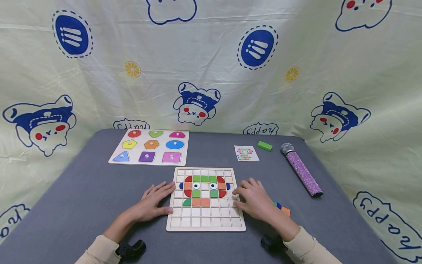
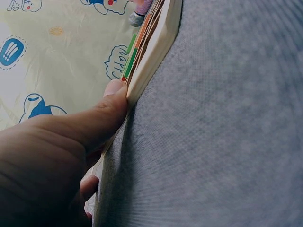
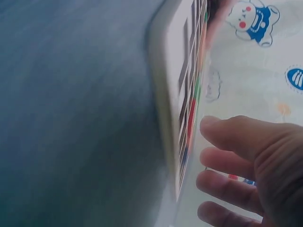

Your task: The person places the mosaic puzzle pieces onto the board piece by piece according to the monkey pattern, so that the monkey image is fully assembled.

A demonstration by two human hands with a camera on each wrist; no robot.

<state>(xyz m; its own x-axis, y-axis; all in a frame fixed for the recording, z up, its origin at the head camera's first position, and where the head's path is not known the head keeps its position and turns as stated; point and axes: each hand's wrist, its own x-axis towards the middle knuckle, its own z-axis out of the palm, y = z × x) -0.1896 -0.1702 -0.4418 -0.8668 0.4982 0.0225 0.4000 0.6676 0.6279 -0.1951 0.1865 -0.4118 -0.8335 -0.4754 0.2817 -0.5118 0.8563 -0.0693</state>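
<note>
A square wooden grid board (image 1: 211, 222) lies on the table with colored pieces set in its cells. Red quarter-rounds, green and orange squares, two eye pieces (image 1: 196, 186) and blue half-rounds at the sides form a face. Below it sit a green quarter-round (image 1: 187, 202) and two orange squares (image 1: 201, 202). My left hand (image 1: 154, 201) rests against the board's left edge, fingers extended and thumb (image 2: 116, 90) touching the rim. Over the right edge hovers my right hand (image 1: 252, 200), its fingers slightly bent and apart; nothing shows between them in the right wrist view.
Loose blue and orange pieces (image 1: 285, 211) lie partly hidden behind my right forearm. Farther back are a pattern card (image 1: 253, 156), a green block (image 1: 265, 146) and a glittery purple microphone (image 1: 303, 172). A shape puzzle board (image 1: 158, 154) lies at the back left.
</note>
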